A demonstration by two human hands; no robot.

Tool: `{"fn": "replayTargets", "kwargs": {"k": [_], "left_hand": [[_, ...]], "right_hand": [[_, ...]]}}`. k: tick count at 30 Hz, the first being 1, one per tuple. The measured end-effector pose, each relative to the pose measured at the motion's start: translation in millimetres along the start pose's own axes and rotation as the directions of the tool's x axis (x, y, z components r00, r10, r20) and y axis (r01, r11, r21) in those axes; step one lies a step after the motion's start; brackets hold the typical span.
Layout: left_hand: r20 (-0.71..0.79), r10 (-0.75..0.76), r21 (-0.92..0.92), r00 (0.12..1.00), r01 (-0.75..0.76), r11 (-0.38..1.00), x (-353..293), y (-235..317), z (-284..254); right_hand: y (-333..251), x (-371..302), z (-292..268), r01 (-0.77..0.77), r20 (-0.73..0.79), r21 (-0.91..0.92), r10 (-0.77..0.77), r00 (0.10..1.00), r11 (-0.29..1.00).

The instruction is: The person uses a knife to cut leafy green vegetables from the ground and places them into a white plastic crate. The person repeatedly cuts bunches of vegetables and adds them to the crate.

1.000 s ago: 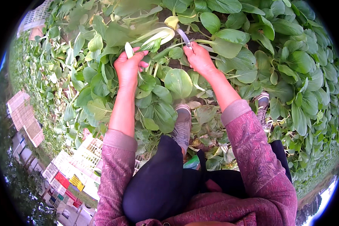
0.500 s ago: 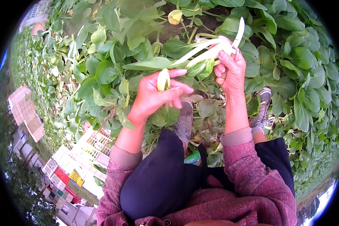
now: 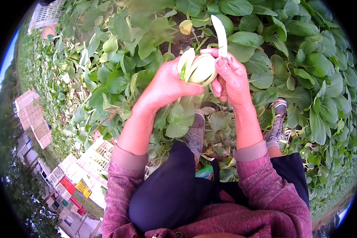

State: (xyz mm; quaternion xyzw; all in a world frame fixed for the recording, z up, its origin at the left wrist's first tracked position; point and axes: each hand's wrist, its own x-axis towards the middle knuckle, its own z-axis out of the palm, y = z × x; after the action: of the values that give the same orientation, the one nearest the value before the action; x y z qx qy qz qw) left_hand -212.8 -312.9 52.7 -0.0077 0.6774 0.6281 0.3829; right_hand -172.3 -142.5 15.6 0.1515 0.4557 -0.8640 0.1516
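Note:
My left hand (image 3: pixel 162 87) is wrapped round the pale stalks of a leafy green like bok choy (image 3: pixel 202 70), its thick white base turned toward my right hand. Broad green leaves (image 3: pixel 180 121) show below that hand; whether they belong to the held plant I cannot tell. In my right hand (image 3: pixel 237 81) is a knife (image 3: pixel 219 35) with a brown handle, its pale curved blade pointing up and away from me. The fingers of this hand also meet the base of the bok choy. Part of the handle is hidden by them.
Dense leafy plants (image 3: pixel 319 63) grow all round, with a yellowed leaf (image 3: pixel 185 27) on the far side. My shoes (image 3: pixel 195 135) stand among low leaves. Pale plastic crates (image 3: pixel 95 158) and a woven tan panel (image 3: pixel 32 115) lie off to the left.
My left hand has moved right and closed round the bok choy stalks. My right hand shifted slightly left, and the knife blade swung from tilting right to tilting left.

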Motion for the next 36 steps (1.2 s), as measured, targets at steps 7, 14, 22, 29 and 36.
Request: {"fn": "replayTargets", "kwargs": {"k": [7, 14, 22, 29, 36], "left_hand": [[-0.418, 0.062, 0.172, 0.906, 0.012, 0.985, 33, -19, -88], [-0.588, 0.203, 0.454, 0.783, 0.112, 0.884, 33, -76, -133], [-0.643, 0.191, 0.231, 0.742, -0.050, 0.972, 18, -73, -102], [-0.671, 0.135, 0.175, 0.729, -0.021, 0.984, 14, -91, -110], [-0.686, 0.045, -0.024, 0.726, -0.085, 0.996, 8, -88, -111]], "right_hand": [[69, 35, 18, -0.061, 0.049, -0.419, 0.090, 0.995, 0.906], [105, 96, 30, 0.017, -0.025, -0.837, -0.068, 0.997, 0.547], [98, 132, 24, -0.041, -0.054, -0.941, -0.032, 0.998, 0.335], [89, 147, 33, -0.115, -0.058, -0.938, 0.178, 0.982, 0.327], [98, 164, 36, -0.060, -0.044, -0.997, 0.255, 0.966, 0.057]]}}
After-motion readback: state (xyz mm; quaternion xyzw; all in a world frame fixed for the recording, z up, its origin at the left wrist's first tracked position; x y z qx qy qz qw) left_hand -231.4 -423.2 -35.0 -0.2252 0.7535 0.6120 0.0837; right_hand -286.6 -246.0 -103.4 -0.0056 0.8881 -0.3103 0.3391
